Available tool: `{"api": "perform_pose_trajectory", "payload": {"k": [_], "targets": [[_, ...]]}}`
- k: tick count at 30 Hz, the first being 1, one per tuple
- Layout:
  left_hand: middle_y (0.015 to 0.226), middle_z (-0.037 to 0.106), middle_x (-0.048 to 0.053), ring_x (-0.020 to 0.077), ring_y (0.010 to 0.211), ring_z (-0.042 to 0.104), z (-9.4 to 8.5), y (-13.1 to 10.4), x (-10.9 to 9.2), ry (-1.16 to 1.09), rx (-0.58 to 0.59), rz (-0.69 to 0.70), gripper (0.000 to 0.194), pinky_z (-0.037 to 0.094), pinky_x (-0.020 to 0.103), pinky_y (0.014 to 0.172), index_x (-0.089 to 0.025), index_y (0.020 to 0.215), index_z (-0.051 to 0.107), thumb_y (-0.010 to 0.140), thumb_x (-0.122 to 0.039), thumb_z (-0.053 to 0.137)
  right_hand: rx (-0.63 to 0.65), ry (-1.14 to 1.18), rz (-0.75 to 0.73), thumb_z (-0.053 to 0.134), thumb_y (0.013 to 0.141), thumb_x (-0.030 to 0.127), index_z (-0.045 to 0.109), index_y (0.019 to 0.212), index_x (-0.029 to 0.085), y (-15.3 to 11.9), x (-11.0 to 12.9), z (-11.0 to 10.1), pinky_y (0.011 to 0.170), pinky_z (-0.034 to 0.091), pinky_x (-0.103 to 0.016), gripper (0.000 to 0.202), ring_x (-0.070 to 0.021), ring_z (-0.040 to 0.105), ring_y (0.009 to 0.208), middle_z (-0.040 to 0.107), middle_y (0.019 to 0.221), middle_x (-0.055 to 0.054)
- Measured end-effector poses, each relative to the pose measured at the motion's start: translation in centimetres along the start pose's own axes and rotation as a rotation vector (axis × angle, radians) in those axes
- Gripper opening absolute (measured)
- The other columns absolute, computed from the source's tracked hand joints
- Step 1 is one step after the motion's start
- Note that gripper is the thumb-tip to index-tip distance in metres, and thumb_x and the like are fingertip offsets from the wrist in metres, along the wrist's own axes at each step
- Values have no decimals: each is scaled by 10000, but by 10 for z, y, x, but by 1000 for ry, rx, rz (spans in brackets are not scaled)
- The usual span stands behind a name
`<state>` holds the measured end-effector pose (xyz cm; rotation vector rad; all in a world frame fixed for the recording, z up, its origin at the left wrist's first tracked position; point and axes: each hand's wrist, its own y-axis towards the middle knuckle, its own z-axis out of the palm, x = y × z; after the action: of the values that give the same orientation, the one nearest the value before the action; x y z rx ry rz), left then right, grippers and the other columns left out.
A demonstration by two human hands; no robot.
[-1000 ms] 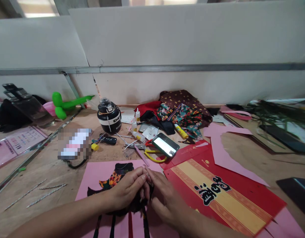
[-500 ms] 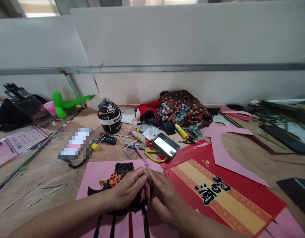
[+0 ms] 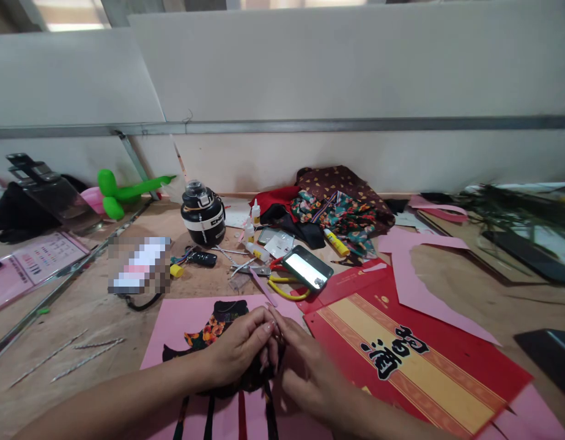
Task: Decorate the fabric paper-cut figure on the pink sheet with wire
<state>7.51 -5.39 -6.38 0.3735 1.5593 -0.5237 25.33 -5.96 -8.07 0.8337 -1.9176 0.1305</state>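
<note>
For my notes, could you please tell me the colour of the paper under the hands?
The paper is pink, showing best in the head view.

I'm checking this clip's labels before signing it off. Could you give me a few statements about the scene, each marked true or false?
1. The left hand and right hand meet over a pink sheet. True.
2. The green balloon is to the right of the black flask. False: it is to the left of it.
3. The black flask stands upright. True.
4. The glue stick stands on its end. False: it lies on its side by the floral cloth.
5. The strips below the hands are all black. False: one is a red strip.
6. The phone has a lit screen. True.
</note>
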Motion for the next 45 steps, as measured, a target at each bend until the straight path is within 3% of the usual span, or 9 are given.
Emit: {"api": "perform_pose_trajectory", "payload": {"k": [4,15,23,45], "targets": [[672,562,1,92,545,486,-1,-1,0,-17,9,14,369,389,208,525,-160,912,447,919,-518,357,17,63,48,418,599,0,236,1453,285,1,-1,0,1079,337,-446,918,-232,375,1321,397,1445,-61],[682,553,-3,98,554,499,-2,0,0,-18,22,1,372,401,212,524,-165,935,450,920,-523,350,4,-135,-65,432,694,22,171,1466,265,-1,-7,1,1069,350,-465,851,-234,376,1305,407,1412,-100],[665,560,-3,104,557,517,-1,1,-1,-61,27,6,374,406,220,542,-166,911,465,912,-527,368,-4,-61,-29,433,683,7,205,1455,288,0,-5,1,1068,356,-454,852,-223,400,1292,422,1406,-83],[683,566,3,102,578,534,-1,2,2,-65,29,31,352,422,210,544,-164,897,477,923,-499,373,-9,-146,-57,438,695,23,180,1462,276,-1,-9,2,1063,363,-455,848,-231,386,1300,417,1414,-88]]}}
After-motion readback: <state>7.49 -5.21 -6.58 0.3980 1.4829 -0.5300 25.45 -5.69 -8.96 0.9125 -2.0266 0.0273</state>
